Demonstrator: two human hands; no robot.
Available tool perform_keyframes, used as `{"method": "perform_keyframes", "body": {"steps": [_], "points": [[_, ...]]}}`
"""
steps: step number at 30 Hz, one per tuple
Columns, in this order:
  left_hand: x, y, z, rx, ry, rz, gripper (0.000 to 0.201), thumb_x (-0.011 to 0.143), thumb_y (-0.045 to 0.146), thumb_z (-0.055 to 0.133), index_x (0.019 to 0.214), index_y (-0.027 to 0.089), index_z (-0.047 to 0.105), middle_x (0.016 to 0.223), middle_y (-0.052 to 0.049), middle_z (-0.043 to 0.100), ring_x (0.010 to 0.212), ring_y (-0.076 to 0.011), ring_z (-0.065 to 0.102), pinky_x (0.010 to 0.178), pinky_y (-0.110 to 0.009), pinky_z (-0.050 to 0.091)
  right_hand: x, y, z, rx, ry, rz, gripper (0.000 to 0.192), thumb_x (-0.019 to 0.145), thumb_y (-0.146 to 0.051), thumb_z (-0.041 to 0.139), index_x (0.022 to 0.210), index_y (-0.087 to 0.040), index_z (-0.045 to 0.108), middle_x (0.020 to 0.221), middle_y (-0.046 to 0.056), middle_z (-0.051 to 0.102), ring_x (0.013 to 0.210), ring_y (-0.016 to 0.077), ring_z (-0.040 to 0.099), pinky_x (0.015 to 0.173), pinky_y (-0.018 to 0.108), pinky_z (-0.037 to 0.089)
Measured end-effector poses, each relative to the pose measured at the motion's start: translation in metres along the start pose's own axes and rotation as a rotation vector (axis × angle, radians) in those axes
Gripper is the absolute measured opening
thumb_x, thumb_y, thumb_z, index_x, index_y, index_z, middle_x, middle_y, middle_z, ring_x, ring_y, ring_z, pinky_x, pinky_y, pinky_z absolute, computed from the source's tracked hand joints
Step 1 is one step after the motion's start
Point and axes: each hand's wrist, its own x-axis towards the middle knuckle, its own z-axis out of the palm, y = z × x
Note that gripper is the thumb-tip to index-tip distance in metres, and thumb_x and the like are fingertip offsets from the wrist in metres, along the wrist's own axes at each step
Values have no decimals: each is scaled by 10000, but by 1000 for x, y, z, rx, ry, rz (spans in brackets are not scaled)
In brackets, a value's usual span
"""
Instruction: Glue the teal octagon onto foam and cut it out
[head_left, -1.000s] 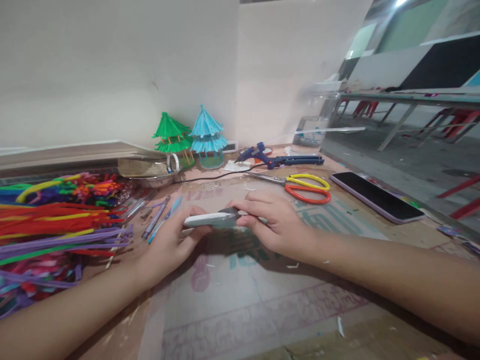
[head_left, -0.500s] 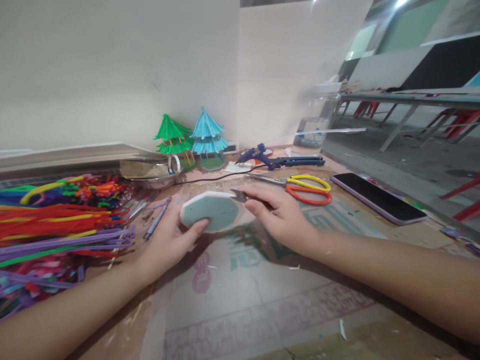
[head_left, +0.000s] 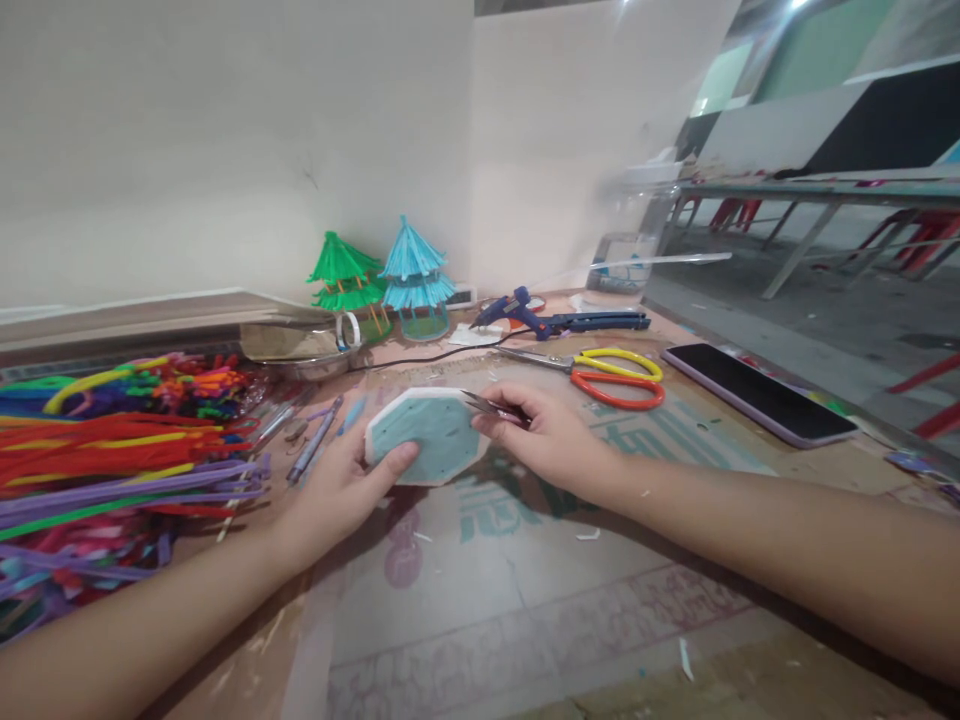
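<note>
Here the left hand [head_left: 341, 480] grips an octagonal foam piece [head_left: 427, 436], right hand [head_left: 547, 440] pinching a blade [head_left: 487, 405].

I see the octagonal foam piece [head_left: 427, 436] held over the middle of the desk [head_left: 525, 600], my left grip [head_left: 341, 490] on its left side and my right grip [head_left: 551, 445] on its right, a small blade [head_left: 487, 405] between that grip and the piece. The pipe cleaners [head_left: 112, 450] lie along the desk's left edge, pens [head_left: 315, 440] just beside them. Behind the piece, toward the far edge, stand two small pavilions [head_left: 382, 280] side by side, a glue gun [head_left: 525, 310] to their right. Scissors [head_left: 600, 375] lie before the glue gun, and a phone [head_left: 757, 392] lies near the right edge.
</note>
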Motion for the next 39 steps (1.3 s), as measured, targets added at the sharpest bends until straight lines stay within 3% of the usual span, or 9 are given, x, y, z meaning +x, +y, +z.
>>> {"method": "perform_keyframes", "body": {"steps": [6, 12, 25, 31, 39], "points": [[-2, -9, -1, 94, 34, 109, 319, 928, 464, 504, 970, 206, 687, 927, -29, 712, 862, -209, 660, 782, -311, 558, -2, 3, -15, -280, 89, -338, 307, 977, -376, 517, 1128, -179, 699, 1030, 92, 742, 934, 217, 677, 799, 342, 532], [1, -5, -1, -20, 41, 82, 238, 898, 398, 534, 928, 196, 654, 840, -13, 700, 779, -188, 649, 711, -286, 547, -3, 6, -17, -463, 94, -554, 304, 1015, -338, 501, 1119, -137, 704, 762, 44, 658, 711, 163, 612, 659, 276, 487], [4, -2, -2, 48, 23, 120, 172, 891, 355, 522, 823, 211, 587, 737, 11, 598, 736, -177, 592, 697, -275, 511, -3, 4, -15, -503, 114, -603, 302, 1020, -362, 494, 1058, -150, 706, 768, 45, 669, 690, 158, 593, 626, 275, 463], [3, -7, -4, 164, 31, 141, 244, 933, 392, 492, 865, 209, 640, 811, -17, 651, 844, -220, 600, 773, -329, 496, -3, 4, -15, -503, 97, -591, 309, 1023, -368, 485, 1054, -156, 708, 743, 39, 658, 660, 154, 580, 605, 272, 447], [3, -7, -4, 190, 38, 144, 281, 924, 403, 493, 881, 208, 690, 807, -12, 689, 807, -211, 604, 767, -328, 483, -3, 3, -16, -491, 57, -553, 277, 1002, -300, 518, 1024, -127, 733, 751, 52, 679, 684, 165, 594, 618, 279, 453]]}}
